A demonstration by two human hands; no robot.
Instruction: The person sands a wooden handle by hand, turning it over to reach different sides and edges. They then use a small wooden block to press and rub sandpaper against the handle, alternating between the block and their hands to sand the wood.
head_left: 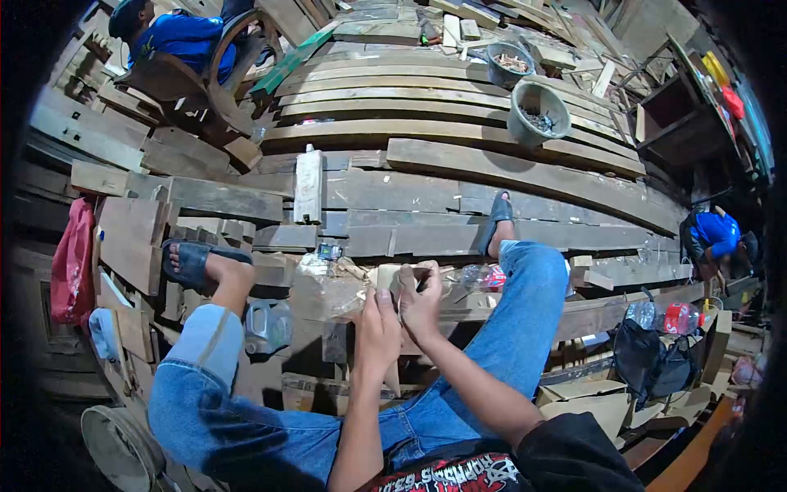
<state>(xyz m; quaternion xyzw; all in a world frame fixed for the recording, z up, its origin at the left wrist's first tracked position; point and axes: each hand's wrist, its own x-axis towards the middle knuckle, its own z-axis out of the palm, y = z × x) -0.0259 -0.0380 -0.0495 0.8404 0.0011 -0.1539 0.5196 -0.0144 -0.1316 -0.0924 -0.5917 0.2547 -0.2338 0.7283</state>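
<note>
A pale, narrow piece of wood point(386, 275) stands between my hands over my lap. Its upper end shows above my fingers, and a tapered lower end sticks out below my wrists. My left hand point(378, 326) is closed around it, thumb pointing up along its face. Pressed against the wood's right side is my right hand point(420, 305), fingers curled. Something thin and brownish-grey shows at those fingers, but I cannot make out what it is. Beyond my hands, wood scraps and shavings lie on the planks beside a small dark box point(329, 252).
Long boards point(508, 164) cover the floor ahead, with two buckets point(537, 115) on them. A white block point(308, 184) stands left of centre. Near my feet are a plastic jug point(268, 325) and a bottle point(484, 277). One person point(184, 41) sits upper left; another point(715, 234) bends at right.
</note>
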